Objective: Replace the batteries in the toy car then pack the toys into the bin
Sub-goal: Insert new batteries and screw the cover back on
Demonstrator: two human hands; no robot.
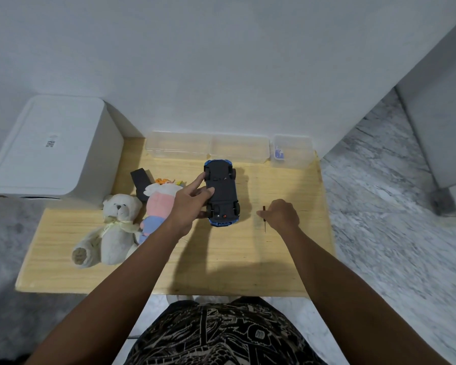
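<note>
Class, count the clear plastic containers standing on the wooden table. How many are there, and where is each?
3, in a row along the table's far edge by the wall: left container, middle container, and a smaller right container holding something blue. None appears hidden.

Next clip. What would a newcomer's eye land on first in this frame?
The blue toy car, flipped belly-up at the middle of the pale wooden table, with the left hand gripping its side. Right of it, the right hand pinches a thin dark screwdriver. At the table's left lie a cream teddy bear and a pink-and-blue plush doll.
</note>
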